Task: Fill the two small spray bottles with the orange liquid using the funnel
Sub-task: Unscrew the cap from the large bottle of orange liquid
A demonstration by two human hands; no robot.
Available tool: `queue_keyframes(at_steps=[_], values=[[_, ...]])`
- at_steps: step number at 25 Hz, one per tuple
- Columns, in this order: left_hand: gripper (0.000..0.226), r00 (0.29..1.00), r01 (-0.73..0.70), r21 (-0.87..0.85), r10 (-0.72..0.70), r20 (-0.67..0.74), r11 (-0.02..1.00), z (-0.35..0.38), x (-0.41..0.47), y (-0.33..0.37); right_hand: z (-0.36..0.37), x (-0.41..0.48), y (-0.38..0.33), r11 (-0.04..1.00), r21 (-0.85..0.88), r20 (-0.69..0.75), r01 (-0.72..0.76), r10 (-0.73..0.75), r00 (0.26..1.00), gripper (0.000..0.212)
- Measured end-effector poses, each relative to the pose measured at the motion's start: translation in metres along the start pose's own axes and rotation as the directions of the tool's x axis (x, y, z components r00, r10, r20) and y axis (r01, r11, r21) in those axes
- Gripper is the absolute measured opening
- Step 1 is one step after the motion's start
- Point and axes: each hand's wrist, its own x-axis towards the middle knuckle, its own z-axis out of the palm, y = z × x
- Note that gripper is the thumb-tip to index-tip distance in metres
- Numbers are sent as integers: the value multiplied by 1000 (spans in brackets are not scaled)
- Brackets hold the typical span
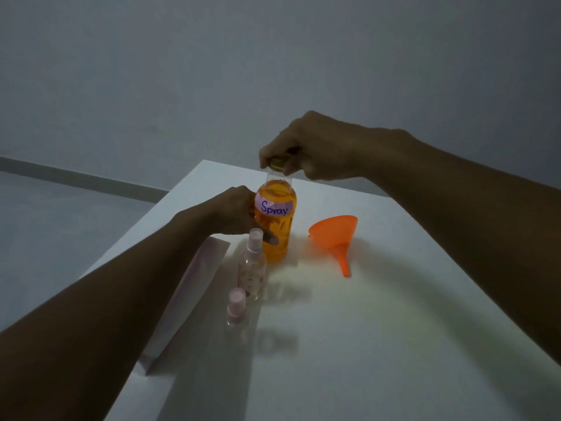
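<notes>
A large clear bottle (275,226) of orange liquid stands upright on the white bench (379,329), toward its far edge. A pale label on it reads "Spray" in blue handwriting. The left hand (239,212) is wrapped around the bottle's middle from the left, thumb pressed across the front below the label. The right hand (306,147) comes down from above, its fingertips pinching the gold cap (277,163) on the bottle's neck.

Just in front of the bottle and slightly left stand the 2 small spray bottles, both upright with pink caps on. The farther spray bottle (252,267) is clear with a pink pattern and sits almost touching the big bottle's base. The nearer spray bottle (236,308) stands close behind it toward the camera; its clear body is hard to make out in the dim light.

The orange funnel (335,235) lies on its side to the right of the large bottle, apart from it, spout pointing toward the camera. A flat pale sheet (194,287) lies near the bench's left edge, partly under the left forearm.
</notes>
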Motion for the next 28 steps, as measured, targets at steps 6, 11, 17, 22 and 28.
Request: queue_keyframes(at_steps=[6, 11, 17, 22, 28], values=[[57, 1000, -15, -72, 14, -16, 997, 5, 0, 3, -12, 8, -1, 979, 137, 90, -152, 140, 986, 43], [52, 1000, -10, -74, 9, -9, 997, 4, 0, 6, -1, 19, -9, 973, -10, -15, -230, 230, 973, 52], [52, 1000, -23, -87, 22, -7, 996, 6, 3, 4, -12, 3, -12, 973, -225, 93, 43, -22, 995, 47], [46, 999, -27, -88, 26, -19, 996, 6, 0, 4, -13, 2, -5, 993, -69, 100, -98, 104, 990, 81], [49, 1000, -11, -31, 10, -20, 999, 5, -2, 8, 4, 1, -8, 982, -22, -86, -189, 186, 979, 51]])
